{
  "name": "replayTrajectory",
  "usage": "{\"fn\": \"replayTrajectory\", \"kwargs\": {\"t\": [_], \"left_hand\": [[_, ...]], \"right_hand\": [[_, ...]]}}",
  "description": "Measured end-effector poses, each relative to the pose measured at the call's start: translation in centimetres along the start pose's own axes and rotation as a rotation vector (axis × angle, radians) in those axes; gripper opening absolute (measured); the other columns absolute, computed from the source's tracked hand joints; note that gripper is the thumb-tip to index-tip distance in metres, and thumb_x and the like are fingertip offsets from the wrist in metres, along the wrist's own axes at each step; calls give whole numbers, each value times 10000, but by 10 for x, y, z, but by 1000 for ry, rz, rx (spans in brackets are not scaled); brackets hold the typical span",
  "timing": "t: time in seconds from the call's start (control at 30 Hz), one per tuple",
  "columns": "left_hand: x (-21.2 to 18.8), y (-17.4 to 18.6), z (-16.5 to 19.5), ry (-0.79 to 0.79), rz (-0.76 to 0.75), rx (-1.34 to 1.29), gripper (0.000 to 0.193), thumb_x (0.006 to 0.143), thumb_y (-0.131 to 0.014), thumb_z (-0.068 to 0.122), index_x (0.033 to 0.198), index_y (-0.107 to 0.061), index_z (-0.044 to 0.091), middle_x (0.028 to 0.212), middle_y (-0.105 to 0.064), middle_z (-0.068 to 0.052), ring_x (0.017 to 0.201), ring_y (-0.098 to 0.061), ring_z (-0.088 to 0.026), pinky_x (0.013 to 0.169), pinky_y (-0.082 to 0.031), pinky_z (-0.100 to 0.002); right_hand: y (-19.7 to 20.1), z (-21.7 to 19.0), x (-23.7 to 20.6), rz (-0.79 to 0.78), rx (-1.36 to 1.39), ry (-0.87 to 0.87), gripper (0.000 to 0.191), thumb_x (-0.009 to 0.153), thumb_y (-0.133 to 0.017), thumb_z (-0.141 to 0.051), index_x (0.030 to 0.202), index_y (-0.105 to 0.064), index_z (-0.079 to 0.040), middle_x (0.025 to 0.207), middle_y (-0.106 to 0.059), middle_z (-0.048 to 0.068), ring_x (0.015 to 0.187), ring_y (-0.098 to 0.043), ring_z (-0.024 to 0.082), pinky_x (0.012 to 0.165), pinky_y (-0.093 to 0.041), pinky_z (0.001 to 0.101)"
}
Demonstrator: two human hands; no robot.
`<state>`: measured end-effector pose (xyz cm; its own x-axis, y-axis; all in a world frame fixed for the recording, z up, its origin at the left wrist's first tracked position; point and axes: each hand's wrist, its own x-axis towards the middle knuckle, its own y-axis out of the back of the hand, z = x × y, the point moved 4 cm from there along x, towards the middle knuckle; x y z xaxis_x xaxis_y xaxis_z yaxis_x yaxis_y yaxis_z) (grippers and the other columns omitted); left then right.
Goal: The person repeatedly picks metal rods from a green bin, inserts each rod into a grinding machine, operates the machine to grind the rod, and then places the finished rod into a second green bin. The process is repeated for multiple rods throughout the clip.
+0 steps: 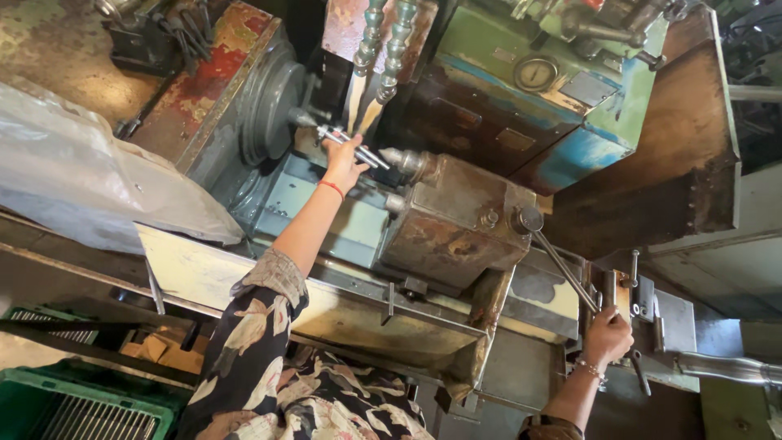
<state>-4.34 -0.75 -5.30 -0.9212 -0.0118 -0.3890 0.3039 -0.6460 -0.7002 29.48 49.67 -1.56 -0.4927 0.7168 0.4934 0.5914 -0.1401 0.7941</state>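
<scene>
A thin metal rod [352, 145] is held in the left hand [344, 163], whose grip is closed around it at the work zone of an old machine [456, 220]. The rod lies tilted, between a grey round chuck [273, 98] on its left and a metal spindle nose [405, 160] on its right. Just above it, two segmented coolant nozzles [383, 57] are pointed down at the rod. A red band is worn on the left wrist.

The right hand [607, 336] is closed around an upright handle [612, 289] at the machine's right end; a long thin lever [562, 265] is seen just beside it, running up to a round knob.

A green crate [85, 403] is seen at the lower left; its contents cannot be made out. Near it, brown cardboard pieces [155, 349] are stacked. A long rusty tray [358, 326] is fixed along the machine's front; what lies in it cannot be told.

The machine's housing is painted green and blue, much worn and rust-stained, with a round gauge [535, 73] on its upper part. A clouded plastic sheet [81, 175] is draped at the left. A stained concrete floor [49, 49] is visible at the upper left.
</scene>
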Motion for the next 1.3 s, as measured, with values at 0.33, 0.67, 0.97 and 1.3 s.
{"fn": "replayTrajectory", "kwargs": {"t": [0.33,0.67,0.97,1.3], "left_hand": [[12,21,9,-159,29,-157,633,907,-670,13,1387,-324,234,1319,-486,-79,1119,-569,-265,1003,-467,-678],[3,15,13,-148,5,-240,671,898,-690,11,1407,-317,238,1321,-493,-100,1170,-542,-283,1036,-456,-663],[8,10,20,-394,335,17,501,928,-698,73,1304,-374,137,1263,-510,-55,1093,-544,-208,944,-445,-483],[-148,-3,42,-399,-384,205,234,1002,-674,157,905,-461,145,744,-473,71,555,-359,-19,482,-267,-211]], "right_hand": [[-5,4,2,-94,-10,-55,541,1136,-563,-441,943,-784,13,734,-691,236,688,-707,395,681,-559,528],[4,7,-26,-235,-76,-25,582,1155,-448,-435,976,-749,29,901,-676,330,874,-635,564,821,-491,616],[32,33,-114,-48,656,-461,497,1159,-439,-412,909,-624,-25,737,-588,46,614,-506,170,589,-405,364],[10,22,-346,-303,820,-846,160,1001,-568,-223,1018,-678,-109,845,-628,104,656,-551,129,536,-479,339]]}}
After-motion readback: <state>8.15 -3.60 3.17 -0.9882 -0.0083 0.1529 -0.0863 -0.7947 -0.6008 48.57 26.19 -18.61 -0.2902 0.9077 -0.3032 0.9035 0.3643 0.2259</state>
